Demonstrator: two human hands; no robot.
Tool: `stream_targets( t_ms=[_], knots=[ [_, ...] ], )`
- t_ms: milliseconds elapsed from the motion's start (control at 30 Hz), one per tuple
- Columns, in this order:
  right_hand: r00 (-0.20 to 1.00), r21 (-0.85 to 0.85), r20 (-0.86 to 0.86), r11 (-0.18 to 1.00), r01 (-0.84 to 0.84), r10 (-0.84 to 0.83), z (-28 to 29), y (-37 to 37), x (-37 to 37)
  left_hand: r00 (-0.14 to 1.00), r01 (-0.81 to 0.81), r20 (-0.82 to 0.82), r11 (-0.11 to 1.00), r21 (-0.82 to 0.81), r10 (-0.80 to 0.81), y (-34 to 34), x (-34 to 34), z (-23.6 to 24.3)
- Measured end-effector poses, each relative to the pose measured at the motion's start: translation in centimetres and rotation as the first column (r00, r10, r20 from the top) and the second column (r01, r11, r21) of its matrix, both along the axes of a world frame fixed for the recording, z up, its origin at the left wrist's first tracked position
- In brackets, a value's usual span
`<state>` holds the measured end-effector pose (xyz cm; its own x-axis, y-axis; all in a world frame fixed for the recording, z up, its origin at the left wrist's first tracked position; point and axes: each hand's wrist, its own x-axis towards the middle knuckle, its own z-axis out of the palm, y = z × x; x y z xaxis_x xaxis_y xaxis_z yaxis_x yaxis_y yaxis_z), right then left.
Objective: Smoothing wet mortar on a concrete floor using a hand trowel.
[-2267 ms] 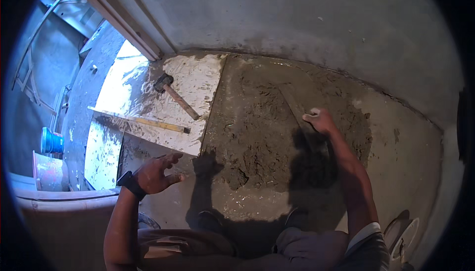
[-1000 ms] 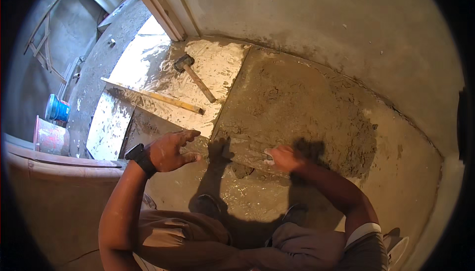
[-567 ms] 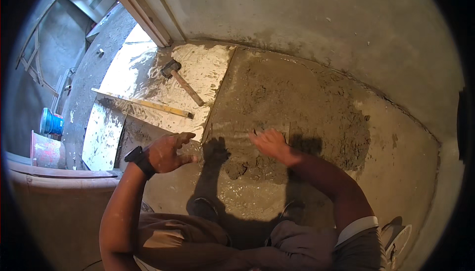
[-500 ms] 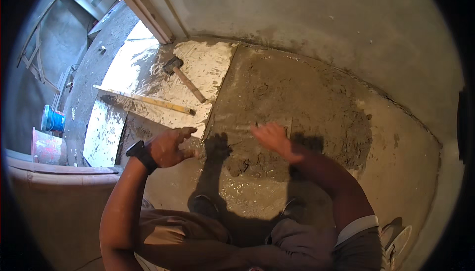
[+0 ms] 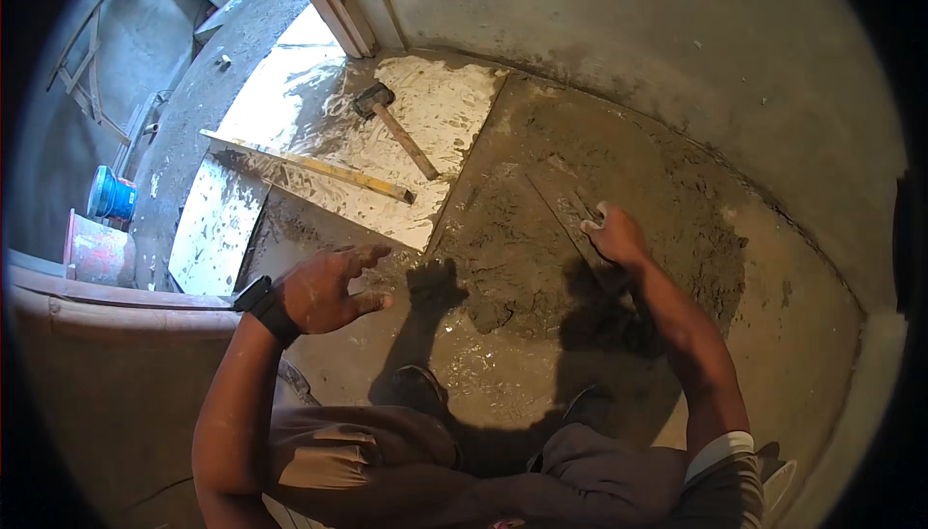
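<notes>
My right hand (image 5: 619, 238) is closed round the handle of a flat rectangular trowel (image 5: 556, 203). Its long blade lies on the wet grey mortar (image 5: 503, 239) spread over the floor; part of it is hidden under the hand and in shadow. To the left, my left hand (image 5: 327, 289) hovers above the floor with fingers apart and nothing in them, a dark watch (image 5: 255, 295) on its wrist. Ahead of it lie pale, mortar-smeared tiles (image 5: 440, 94). On these rest a wooden-handled mallet (image 5: 404, 141) with a dark head and a yellow bar like a spirit level (image 5: 338, 172).
Walls (image 5: 619, 27) border the mortar at the far side and right. A door frame (image 5: 333, 2) stands at the far left. Beyond a ledge (image 5: 145, 312) on the left are a blue bucket (image 5: 118, 197) and a pinkish, stained bucket (image 5: 100, 251). My shoes (image 5: 419, 384) are near the mortar's edge.
My right hand has moved right with the trowel, whose blade now slants away to the far left. My left hand stays open in nearly the same place. The whole view has shifted slightly.
</notes>
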<state>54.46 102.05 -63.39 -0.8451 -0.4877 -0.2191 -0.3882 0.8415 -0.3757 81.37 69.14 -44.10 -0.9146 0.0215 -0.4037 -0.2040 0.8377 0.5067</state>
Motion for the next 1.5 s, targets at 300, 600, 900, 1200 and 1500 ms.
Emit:
stream_targets(
  t_ms=[300,600,900,1200,1500],
  knots=[
    [0.94,-0.305,0.341,0.946,0.111,0.0,-2.9,-0.3,-0.2,0.993,0.097,-0.071,0.995,0.003,-0.097,0.5,-2.4,-0.9],
    [0.808,-0.395,0.568,0.913,0.101,0.156,0.1,-1.6,3.2,0.998,0.034,-0.056,0.999,0.022,-0.033,-0.1,-2.6,-0.5],
    [0.768,-0.676,0.636,0.431,0.598,-0.067,2.6,-11.0,-2.6,0.983,0.103,-0.148,0.995,-0.014,-0.104,-0.3,-4.3,-3.1],
    [0.735,-0.663,0.662,0.343,0.665,-0.145,1.3,-23.1,-6.8,0.937,0.337,0.163,0.921,-0.197,-0.308,3.6,-9.5,-3.5],
    [0.663,-0.638,0.728,0.183,0.748,-0.174,-1.9,-25.5,-8.9,0.926,0.376,0.132,0.89,-0.259,-0.353,3.7,-10.6,-6.0]
  ],
)
